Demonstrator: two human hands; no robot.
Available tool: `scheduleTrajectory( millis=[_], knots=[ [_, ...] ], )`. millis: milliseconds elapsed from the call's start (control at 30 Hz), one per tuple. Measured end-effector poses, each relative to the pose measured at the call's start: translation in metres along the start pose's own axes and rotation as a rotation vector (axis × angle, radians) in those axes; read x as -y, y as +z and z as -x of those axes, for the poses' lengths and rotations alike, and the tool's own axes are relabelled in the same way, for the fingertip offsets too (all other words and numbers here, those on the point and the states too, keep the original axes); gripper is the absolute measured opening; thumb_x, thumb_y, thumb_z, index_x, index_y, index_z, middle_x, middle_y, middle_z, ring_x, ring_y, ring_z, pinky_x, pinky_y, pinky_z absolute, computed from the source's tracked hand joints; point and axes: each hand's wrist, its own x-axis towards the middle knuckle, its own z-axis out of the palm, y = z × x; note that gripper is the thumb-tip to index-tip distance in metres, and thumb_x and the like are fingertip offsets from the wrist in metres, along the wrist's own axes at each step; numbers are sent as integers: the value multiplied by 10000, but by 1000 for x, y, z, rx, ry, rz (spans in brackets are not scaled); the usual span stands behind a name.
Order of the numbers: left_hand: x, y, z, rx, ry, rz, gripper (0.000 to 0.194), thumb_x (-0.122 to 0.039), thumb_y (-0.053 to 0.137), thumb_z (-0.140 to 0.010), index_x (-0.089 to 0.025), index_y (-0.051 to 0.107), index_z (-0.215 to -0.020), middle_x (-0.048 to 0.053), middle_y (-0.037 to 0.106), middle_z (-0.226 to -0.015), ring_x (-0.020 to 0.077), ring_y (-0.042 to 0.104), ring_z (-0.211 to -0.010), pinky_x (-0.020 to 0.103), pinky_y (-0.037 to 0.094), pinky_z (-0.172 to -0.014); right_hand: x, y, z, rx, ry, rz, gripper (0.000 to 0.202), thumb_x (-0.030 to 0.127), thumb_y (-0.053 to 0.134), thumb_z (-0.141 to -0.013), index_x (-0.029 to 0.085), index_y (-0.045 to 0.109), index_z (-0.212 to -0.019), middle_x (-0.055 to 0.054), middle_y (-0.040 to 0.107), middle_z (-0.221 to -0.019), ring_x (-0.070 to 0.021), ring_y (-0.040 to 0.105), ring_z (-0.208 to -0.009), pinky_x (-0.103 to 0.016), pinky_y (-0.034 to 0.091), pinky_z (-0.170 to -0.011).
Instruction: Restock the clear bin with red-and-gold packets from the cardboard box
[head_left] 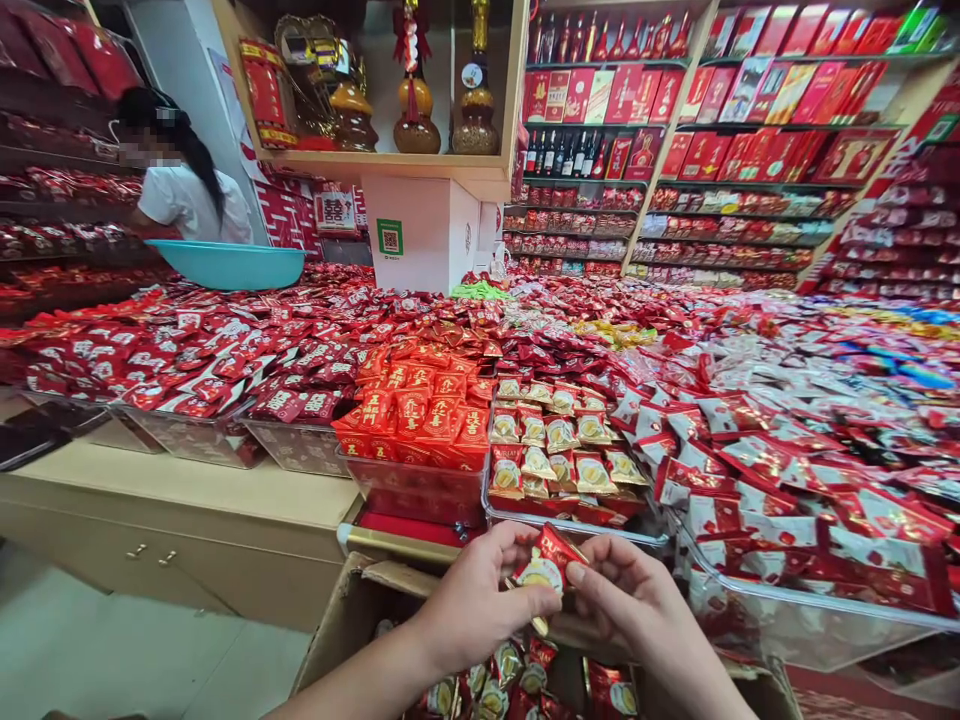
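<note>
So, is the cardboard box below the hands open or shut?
Open: the cardboard box has wrapped packets showing inside through its top.

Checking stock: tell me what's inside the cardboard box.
The cardboard box holds red and gold packets. The left hand and right hand hide part; what lies beneath the packets is covered.

A person's bare left forearm (375,668) and bare right forearm (701,665) angle inward from the lower edge of the head camera's view. The bare left hand (484,597) and bare right hand (634,590) stand near each other, thumbs toward the camera and pointing inward, fingers (616,548) curled behind, each hand closed in a pinch.
</note>
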Motion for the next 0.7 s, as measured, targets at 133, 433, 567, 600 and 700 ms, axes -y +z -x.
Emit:
scheduleTrajectory(
  millis=[133, 433, 567, 600, 700],
  knots=[
    [-2, 3, -2, -65, -49, -61, 397, -122, 679, -605, -138, 540, -977, 54, 641, -857, 170, 585, -808, 270, 450, -710, 2, 0, 2, 8, 23, -75, 296, 420, 625, -690, 150, 523, -755, 43, 523, -521, -44, 373, -405, -173, 286, -415],
    [-30, -29, -2, -299, 309, -869, 187, -215, 464, -819, -187, 631, -898, 42, 619, -879, 166, 586, -833, 278, 452, -770, 0, -17, 0, -320, -154, -68, 284, 402, 644, -678, 166, 539, -795, 22, 574, -536, -78, 454, -412, -191, 370, -401],
    [-53, -30, -10, -146, 250, -1510, 218, -154, 423, -827, -179, 622, -915, 62, 622, -886, 187, 615, -766, 287, 484, -687, 1, -21, -2, -336, -147, -146, 269, 381, 655, -675, 172, 541, -801, 18, 581, -541, -91, 476, -450, -184, 374, -397],
    [-57, -27, -14, -106, 228, -1592, 218, -135, 418, -823, -168, 625, -884, 70, 626, -865, 194, 621, -736, 293, 489, -657, 1, -21, -2, -334, -148, -145, 262, 376, 654, -678, 173, 541, -800, 20, 580, -541, -89, 474, -448, -185, 375, -401],
    [-65, -18, -25, -31, 204, -1671, 193, -75, 457, -774, -143, 635, -804, 96, 642, -821, 224, 630, -723, 318, 495, -638, 1, -19, 2, -318, -157, -110, 245, 368, 645, -691, 173, 542, -799, 24, 578, -543, -82, 464, -434, -191, 378, -411]
  ],
)
